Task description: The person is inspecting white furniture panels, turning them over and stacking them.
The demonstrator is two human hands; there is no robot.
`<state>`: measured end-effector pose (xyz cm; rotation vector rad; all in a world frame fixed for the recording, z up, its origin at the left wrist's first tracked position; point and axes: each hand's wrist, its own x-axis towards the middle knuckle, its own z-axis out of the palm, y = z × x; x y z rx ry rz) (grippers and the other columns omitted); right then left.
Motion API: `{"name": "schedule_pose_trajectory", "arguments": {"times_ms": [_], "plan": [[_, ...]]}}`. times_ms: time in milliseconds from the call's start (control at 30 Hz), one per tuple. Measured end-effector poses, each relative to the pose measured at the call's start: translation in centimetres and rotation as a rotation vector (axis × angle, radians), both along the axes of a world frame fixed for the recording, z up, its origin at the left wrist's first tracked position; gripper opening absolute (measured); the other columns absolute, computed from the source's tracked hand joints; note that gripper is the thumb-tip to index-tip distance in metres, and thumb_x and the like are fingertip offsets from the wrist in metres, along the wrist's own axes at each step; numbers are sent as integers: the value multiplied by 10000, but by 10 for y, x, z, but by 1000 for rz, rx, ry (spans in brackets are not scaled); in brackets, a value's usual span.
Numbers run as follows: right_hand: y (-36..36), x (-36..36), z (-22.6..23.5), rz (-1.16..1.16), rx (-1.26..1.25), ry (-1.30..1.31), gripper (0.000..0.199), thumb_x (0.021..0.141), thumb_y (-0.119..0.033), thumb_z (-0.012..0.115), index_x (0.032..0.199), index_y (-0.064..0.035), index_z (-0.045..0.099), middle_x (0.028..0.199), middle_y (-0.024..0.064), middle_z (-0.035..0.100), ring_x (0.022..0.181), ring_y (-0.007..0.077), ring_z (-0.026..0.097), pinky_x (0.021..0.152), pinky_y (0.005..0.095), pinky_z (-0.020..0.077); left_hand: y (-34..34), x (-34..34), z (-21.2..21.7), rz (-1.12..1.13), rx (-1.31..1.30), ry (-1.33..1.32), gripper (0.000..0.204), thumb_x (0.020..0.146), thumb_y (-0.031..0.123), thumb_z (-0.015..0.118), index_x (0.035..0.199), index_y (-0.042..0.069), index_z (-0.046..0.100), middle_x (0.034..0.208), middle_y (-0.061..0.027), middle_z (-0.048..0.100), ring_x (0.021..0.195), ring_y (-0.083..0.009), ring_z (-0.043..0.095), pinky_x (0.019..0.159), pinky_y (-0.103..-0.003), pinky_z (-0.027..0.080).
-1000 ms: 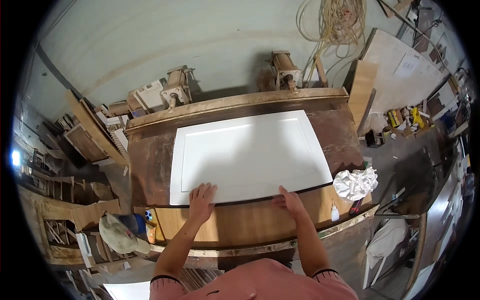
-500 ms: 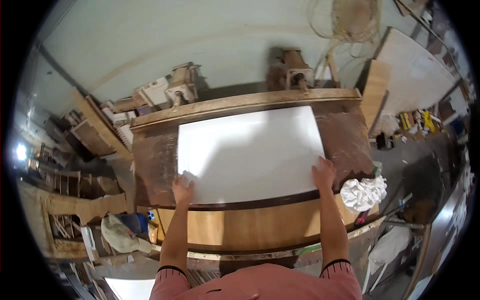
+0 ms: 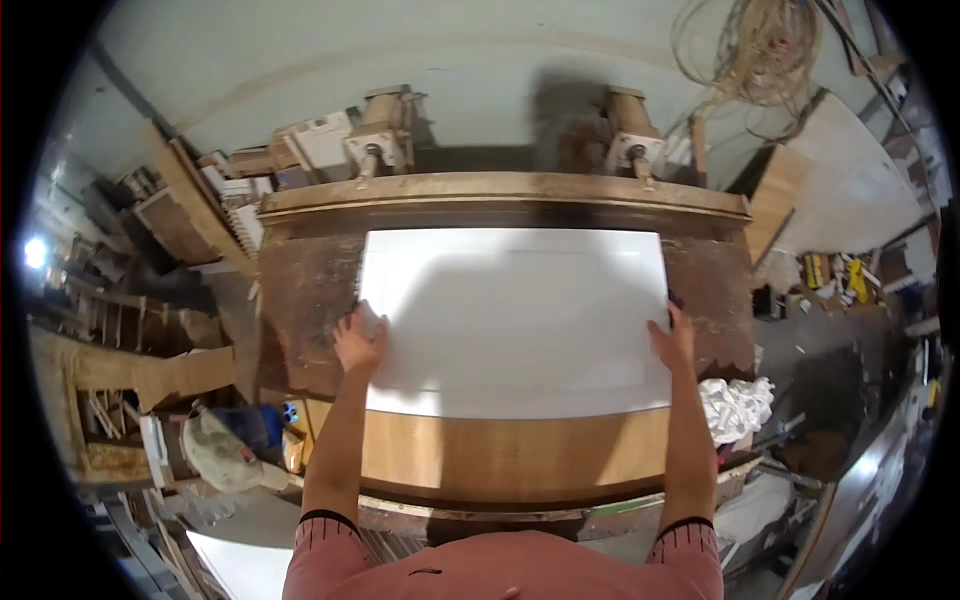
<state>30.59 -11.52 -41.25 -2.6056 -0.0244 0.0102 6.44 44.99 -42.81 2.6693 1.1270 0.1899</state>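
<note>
A white rectangular panel (image 3: 515, 325) lies flat on a worn brown work table (image 3: 305, 320). Its near edge reaches over the table's front edge, above a light wooden board (image 3: 510, 450). My left hand (image 3: 358, 340) grips the panel's left edge, thumb on top and fingers along the outside. At the right edge my right hand (image 3: 676, 338) holds on the same way. The fingertips of both hands are partly hidden at the edges. A shadow covers much of the panel.
Behind the panel runs a long wooden beam (image 3: 500, 190) under two dusty cylinders (image 3: 380, 135). A crumpled white cloth (image 3: 735, 408) sits at the near right. At the near left lie a cap (image 3: 220, 450) and an orange packet (image 3: 293, 448). A coiled hose (image 3: 765, 50) hangs on the wall.
The panel has come toward me and turned straighter, its near edge now past the table's front edge. Both hands sit farther along its sides. The head view has shifted slightly.
</note>
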Motion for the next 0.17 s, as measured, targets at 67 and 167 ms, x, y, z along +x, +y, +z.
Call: {"name": "schedule_pose_trajectory", "arguments": {"times_ms": [67, 167], "plan": [[21, 4, -12, -18, -118, -85, 615, 797, -317, 796, 1355, -141, 606, 1268, 167, 607, 1232, 361, 531, 1039, 456, 440, -6, 8, -7, -12, 26, -60, 635, 870, 441, 671, 1450, 245, 502, 1304, -203, 530, 1228, -434, 481, 1000, -606, 406], [40, -8, -12, -210, -40, -72, 643, 787, -326, 805, 1369, -144, 602, 1307, 148, 593, 1274, 323, 506, 1105, 464, 374, -7, 8, -19, 41, 31, -49, 694, 862, 449, 698, 1483, 234, 473, 1338, -167, 535, 1227, -430, 485, 1001, -628, 394]]}}
